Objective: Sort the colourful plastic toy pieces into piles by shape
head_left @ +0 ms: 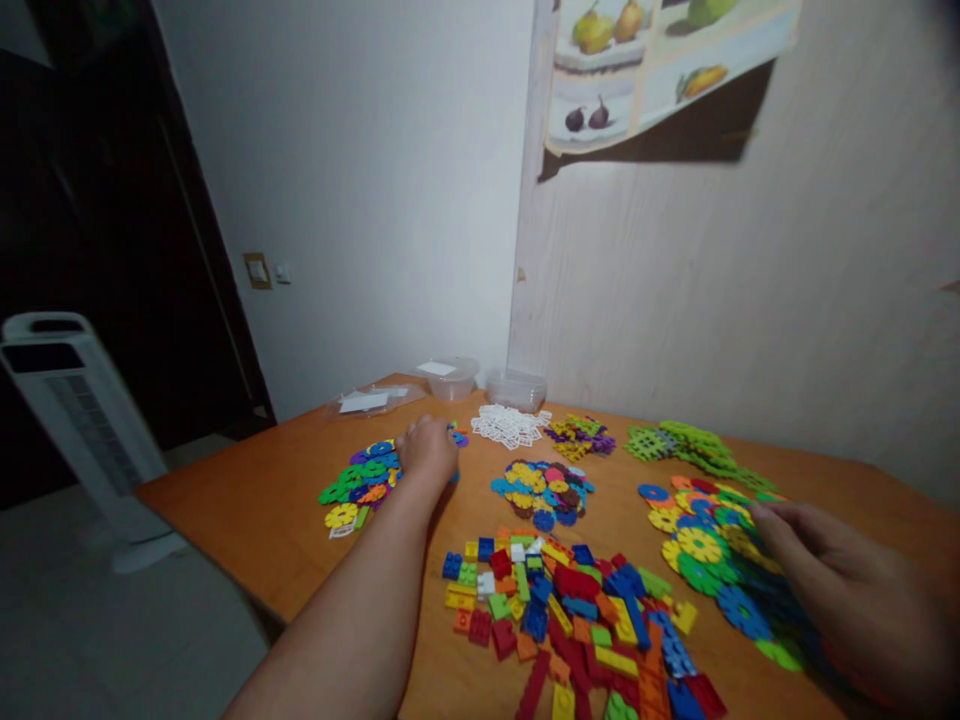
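My left hand reaches over the far left of the table, back up, its fingers curled down among coloured plastic pieces. Whatever they close on is hidden. Beside it lies a pile of flower-shaped discs in green, yellow, blue and orange. At the right, my right hand is closed, thumb and fingers together, at the edge of a larger pile of notched discs. Anything in that pinch is too unclear to name. Between my arms spreads a heap of building bricks, with a pile of smaller discs behind it.
White lattice pieces, purple and yellow connectors and green interlocking pieces lie along the back of the wooden table. Clear plastic tubs and a plastic bag are by the wall. A tower fan stands left.
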Tool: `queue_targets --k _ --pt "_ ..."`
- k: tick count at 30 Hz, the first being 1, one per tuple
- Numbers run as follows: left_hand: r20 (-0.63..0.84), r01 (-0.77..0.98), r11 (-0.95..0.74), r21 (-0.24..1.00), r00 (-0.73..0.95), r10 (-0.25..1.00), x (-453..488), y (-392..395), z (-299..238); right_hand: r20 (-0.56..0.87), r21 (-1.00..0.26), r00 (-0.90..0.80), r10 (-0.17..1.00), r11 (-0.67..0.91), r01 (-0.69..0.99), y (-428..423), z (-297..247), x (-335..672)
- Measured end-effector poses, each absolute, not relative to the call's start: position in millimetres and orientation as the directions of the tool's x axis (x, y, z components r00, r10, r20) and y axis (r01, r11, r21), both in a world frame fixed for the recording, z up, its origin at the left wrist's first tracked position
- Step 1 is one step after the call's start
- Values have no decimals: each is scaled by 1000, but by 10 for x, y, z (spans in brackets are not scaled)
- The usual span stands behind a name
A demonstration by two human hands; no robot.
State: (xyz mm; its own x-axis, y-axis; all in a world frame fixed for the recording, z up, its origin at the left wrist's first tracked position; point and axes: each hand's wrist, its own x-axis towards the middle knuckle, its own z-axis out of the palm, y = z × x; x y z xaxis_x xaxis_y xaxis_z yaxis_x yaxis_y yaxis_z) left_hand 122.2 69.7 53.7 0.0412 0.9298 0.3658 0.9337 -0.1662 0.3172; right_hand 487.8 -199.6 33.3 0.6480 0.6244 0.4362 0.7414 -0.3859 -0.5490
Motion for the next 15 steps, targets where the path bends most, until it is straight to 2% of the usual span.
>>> queue_targets --k 3,6,10,12,15 --pt "439 753 -431 496 211 873 1345 604 614 400 -577 603 690 -322 751 -1991 383 4686" --pt "502 432 -630 645 383 776 1531 357 671 430 -614 509 746 -172 770 -1957 383 4408" --pt "418 142 -659 738 670 613 1705 -147 759 396 -646 365 842 -26 763 -1920 347 4072" --pt "369 65 -636 769 767 525 1740 -369 807 346 -667 333 877 -19 745 -1926 355 3953" --pt "354 21 -649 760 825 441 1770 -573 845 292 -703 224 930 50 710 -1953 424 3811"
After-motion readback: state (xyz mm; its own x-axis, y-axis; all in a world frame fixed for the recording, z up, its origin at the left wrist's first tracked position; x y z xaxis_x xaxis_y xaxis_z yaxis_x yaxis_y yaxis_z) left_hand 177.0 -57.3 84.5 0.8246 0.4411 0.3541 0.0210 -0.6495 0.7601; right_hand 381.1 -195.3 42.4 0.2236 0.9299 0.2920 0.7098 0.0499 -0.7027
